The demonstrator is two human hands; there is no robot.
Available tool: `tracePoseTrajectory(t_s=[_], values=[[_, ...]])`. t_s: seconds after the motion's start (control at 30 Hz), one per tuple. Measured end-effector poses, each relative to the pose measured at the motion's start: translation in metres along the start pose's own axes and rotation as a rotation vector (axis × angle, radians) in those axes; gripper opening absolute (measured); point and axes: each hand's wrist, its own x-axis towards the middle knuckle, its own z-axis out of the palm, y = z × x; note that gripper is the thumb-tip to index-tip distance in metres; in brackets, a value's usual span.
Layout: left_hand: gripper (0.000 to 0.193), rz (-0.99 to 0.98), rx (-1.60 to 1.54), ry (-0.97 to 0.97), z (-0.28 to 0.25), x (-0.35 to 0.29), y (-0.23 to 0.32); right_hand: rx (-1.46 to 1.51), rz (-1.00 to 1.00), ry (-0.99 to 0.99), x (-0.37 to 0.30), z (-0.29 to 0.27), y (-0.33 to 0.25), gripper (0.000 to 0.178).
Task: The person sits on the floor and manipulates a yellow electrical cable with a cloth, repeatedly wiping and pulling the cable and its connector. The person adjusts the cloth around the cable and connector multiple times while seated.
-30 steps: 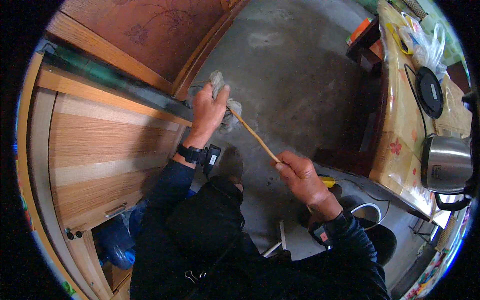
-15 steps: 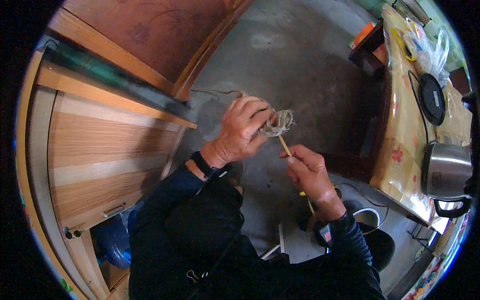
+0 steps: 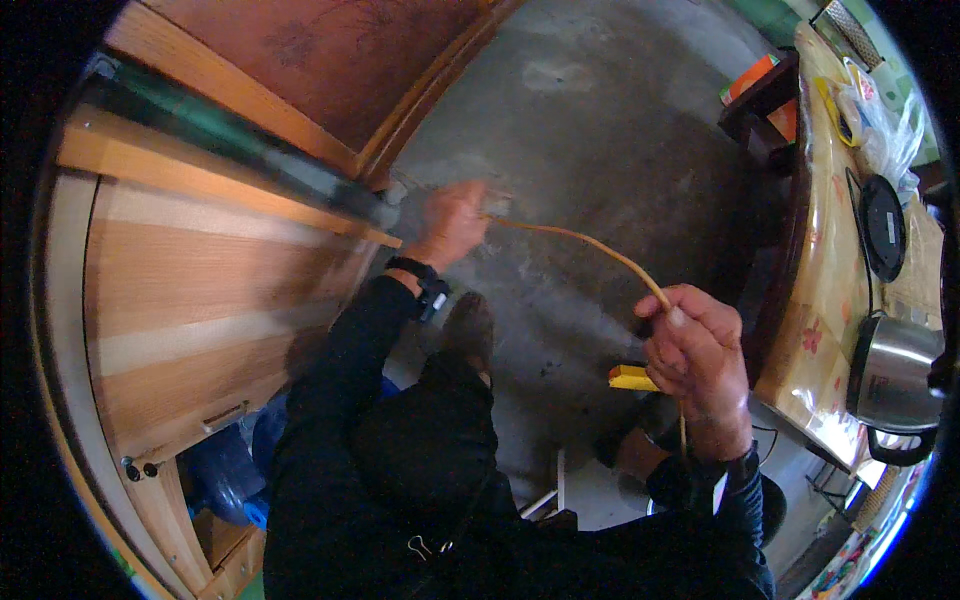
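Observation:
A thin tan cord (image 3: 585,237) spans the gap between my hands in a shallow arch. My right hand (image 3: 697,350) is closed round it, thumb against fingers, and its lower length hangs beside the wrist. My left hand (image 3: 457,222), smeared by motion, is at the cord's far end and seems closed on it. A pale, blurred patch by those fingers may be the bundle of grey twine (image 3: 497,201). Just below my right hand shows a yellow block-like thing (image 3: 630,377); whether the hand holds it cannot be seen.
On the left stands a wooden cabinet (image 3: 200,310), with a blue water bottle (image 3: 222,478) in its lower opening. The table (image 3: 800,345) at right bears a steel pot (image 3: 895,375), a black round plate (image 3: 883,228) and plastic bags (image 3: 888,125). Grey floor (image 3: 590,130) lies beyond my hands.
My hands have drawn apart, left hand up and left, right hand right and down. The cord now stretches between them. The grey twine bundle, clear before, is blurred.

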Motion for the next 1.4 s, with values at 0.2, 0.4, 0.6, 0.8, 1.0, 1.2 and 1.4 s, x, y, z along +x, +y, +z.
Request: tracePoseTrajectory(t_s=[0.2,0.4,0.6,0.8,1.0,1.2,1.4], values=[[0.039,-0.064,0.236,-0.058,0.008,-0.005,-0.054,-0.29,0.066,-0.004,0.012,0.001,-0.005,0.021],[0.036,-0.501,0.096,-0.107,-0.007,-0.001,-0.048,-0.469,0.043,-0.015,0.009,-0.005,-0.002,0.015],[0.021,-1.0,-1.388,-0.116,-0.036,-0.021,-0.017,-0.578,-0.124,-0.109,0.002,0.002,0.02,0.011],[0.019,-0.697,-1.805,-0.064,-0.047,-0.003,0.015,-0.777,-0.354,-0.147,0.0,0.015,0.03,0.009],[0.018,-0.787,-1.683,-0.038,-0.048,-0.007,0.01,-0.813,-0.283,-0.139,-0.003,0.029,0.023,0.01],[0.037,-0.866,-1.824,-0.049,-0.039,-0.021,0.015,-0.866,-0.501,-0.207,-0.004,0.038,0.026,0.009],[0.047,-1.028,-1.952,0.169,-0.035,-0.005,0.035,-0.956,-0.479,-0.296,0.003,0.036,0.08,0.01]])
